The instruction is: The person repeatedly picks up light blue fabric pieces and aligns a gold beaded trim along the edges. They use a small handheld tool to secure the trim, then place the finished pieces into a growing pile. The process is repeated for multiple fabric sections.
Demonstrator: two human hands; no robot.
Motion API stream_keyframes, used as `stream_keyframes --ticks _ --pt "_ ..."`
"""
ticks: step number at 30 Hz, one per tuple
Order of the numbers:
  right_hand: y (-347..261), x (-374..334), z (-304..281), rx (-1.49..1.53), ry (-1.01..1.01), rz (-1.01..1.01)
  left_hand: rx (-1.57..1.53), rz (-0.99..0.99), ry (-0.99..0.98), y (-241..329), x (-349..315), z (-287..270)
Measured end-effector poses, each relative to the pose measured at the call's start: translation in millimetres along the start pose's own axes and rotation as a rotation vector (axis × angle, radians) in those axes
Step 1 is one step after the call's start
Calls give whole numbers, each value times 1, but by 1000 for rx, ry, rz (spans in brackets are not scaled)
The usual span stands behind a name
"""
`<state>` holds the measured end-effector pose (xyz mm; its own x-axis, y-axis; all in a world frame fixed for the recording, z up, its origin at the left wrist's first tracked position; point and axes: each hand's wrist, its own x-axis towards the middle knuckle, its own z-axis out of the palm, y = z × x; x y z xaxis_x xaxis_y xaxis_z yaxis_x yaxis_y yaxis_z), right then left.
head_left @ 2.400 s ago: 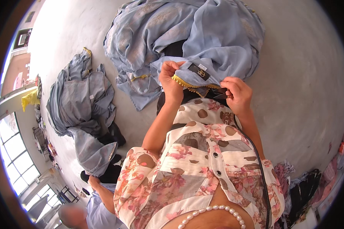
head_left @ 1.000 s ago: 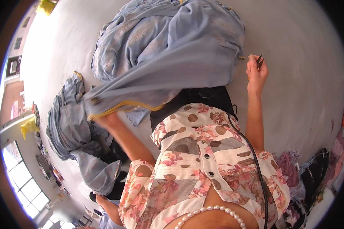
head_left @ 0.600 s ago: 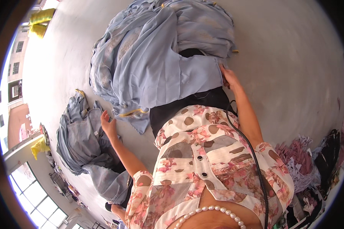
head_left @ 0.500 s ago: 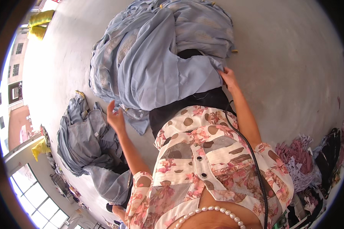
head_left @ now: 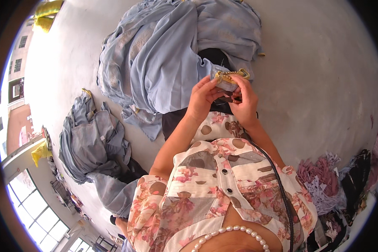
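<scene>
1. The left hand (head_left: 202, 100) is mostly closed, its thumb and fingers pinching the near edge of the blue garment (head_left: 164, 75) in front of the person's waist.
2. The right hand (head_left: 245, 104) faces it closely, its fingertips bent onto the yellow beaded trim (head_left: 231, 76) at that edge; the lower fingers curl around a slim dark tool (head_left: 227, 98). The tool is partly hidden, so its exact kind and whether it touches the cloth cannot be told.
3. Between the hands, the trim lies gathered in a small loop above a pale bit of the cloth.
4. The rest of the garment spreads away from the hands in a large, rumpled heap with lighter patterned patches. One corner hangs down on the left, beside the person's black lap (head_left: 175, 119).
5. The person wears a floral blouse (head_left: 193, 168) and a pearl necklace (head_left: 239, 229); a black cord (head_left: 277, 172) runs down over the blouse.
6. To the left, well apart from the hands, a second blue-grey garment (head_left: 94, 138) lies bunched up. Just below it, part of a co-worker's forearm (head_left: 122, 225) shows.
7. On the lower right, pink and lilac scraps (head_left: 323, 176) lie piled on the grey floor (head_left: 315, 92).
8. At the left rim are a yellow cloth or bag (head_left: 40, 152) and a bright paned window (head_left: 33, 206).
</scene>
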<state>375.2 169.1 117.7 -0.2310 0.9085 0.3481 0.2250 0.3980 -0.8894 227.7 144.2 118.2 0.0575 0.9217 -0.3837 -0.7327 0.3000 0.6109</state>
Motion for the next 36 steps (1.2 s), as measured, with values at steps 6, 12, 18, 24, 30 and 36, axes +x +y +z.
stream_keyframes --ticks 6,12,18,24,30,36 --pt "-4 1 -4 17 -10 -105 187 275 85 3 -22 22" --pt "-31 9 11 217 -107 -32 222 345 59 8 -32 27" --pt "-61 19 12 603 -325 336 234 412 174 19 -32 17" --pt "-60 38 -8 11 -130 17 38 436 247 28 -28 17" --pt "-54 54 -17 33 -347 177 40 415 196 33 -31 18" --pt "-46 58 -11 325 -518 339 150 434 164 34 -31 18"
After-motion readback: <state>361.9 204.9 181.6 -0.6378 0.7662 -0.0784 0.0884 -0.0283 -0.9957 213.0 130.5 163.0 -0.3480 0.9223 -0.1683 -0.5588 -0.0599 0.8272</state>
